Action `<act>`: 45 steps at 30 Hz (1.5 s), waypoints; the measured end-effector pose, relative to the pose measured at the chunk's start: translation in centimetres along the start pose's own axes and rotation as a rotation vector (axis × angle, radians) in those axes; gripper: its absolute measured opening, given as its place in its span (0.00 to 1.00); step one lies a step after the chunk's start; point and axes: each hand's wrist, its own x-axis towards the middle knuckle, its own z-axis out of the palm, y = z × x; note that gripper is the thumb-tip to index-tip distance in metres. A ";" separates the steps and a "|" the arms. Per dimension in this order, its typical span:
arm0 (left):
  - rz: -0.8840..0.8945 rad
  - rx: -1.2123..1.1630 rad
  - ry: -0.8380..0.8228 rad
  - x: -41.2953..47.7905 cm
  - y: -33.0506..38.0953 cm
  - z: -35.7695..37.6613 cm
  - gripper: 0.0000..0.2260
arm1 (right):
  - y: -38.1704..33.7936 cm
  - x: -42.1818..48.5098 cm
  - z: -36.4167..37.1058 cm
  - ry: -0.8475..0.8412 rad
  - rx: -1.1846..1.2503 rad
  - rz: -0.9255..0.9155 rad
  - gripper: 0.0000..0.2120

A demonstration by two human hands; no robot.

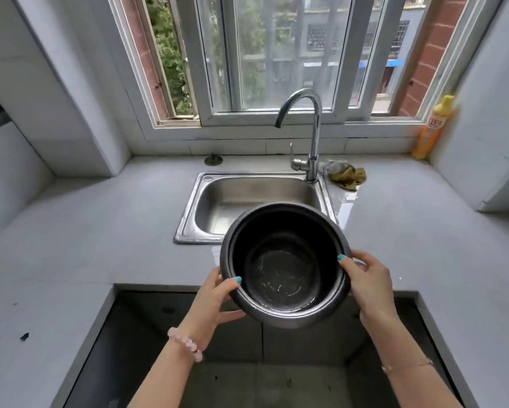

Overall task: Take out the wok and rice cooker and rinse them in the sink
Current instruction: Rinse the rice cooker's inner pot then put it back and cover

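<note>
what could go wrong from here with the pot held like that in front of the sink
1. The rice cooker pot is held only at its rim by the left hand and right hand, partly out past the counter edge. A slip would likely drop it to the floor.
2. It tilts toward the person with what looks like water inside, which may spill.
3. It looks wide for the sink, so it might knock the faucet.

A white-framed sliding window (277, 54) fills the back wall and lets in soft daylight. Outside it are green leaves (171, 54) and a red brick wall (424, 63). The pale grey counter (100, 231) bends around a grey tiled floor (262, 384). White walls (56, 69) stand on both sides.
</note>
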 end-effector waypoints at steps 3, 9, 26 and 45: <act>0.010 -0.003 0.032 3.1 1.9 0.7 0.12 | -1.0 3.4 1.4 -0.035 -0.004 0.003 0.15; -0.043 -0.009 0.135 9.3 4.6 1.4 0.11 | -2.8 8.5 3.6 -0.092 -0.005 0.016 0.16; -0.269 -0.185 0.183 28.1 6.1 -5.9 0.04 | -6.9 25.0 13.5 -0.163 -0.857 -0.407 0.22; -0.622 -0.325 0.243 37.7 0.0 -5.6 0.10 | -9.9 34.8 20.2 -0.057 -1.141 -0.471 0.20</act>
